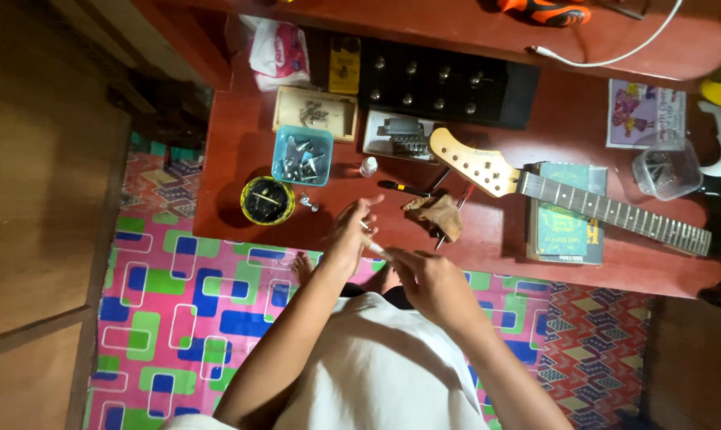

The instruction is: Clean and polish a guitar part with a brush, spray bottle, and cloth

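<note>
Sat at a red-brown table (233, 135), looking down at two bare hands. Left hand (351, 231) up near the table edge, fingers (367, 209) half curled and a little apart, touching a tiny metal bit (365, 225). Too small and blurry to tell if pinched tight or not. Right hand (432, 283) just below and beside the left one, fingers (398, 256) closed together around a small pale stick-like thing (375, 248). Tip of that thing pointed up at the left fingers, close to touching them.

Just past the left fingertips: a small metal part (308, 203) on the table, and next to it a round yellow tin (267, 201) with a dark inside. A bit farther past them: a blue tub (302, 156) full of shiny metal parts, and a small clear bottle (368, 166). Behind the tub, a flat cardboard box (316, 112) with more metal bits.

Just past the right fingertips: a brown rag (438, 213) and a thin dark tool (402, 188). Farther out on that side: a guitar neck (567, 191) lying across a green book (566, 215). Well away at the far side: a clear plastic cup (667, 169).

Under the hands: a white shirt (376, 366), bare toes (300, 267), and a bright pink mat (185, 302) with blue and green squares.
</note>
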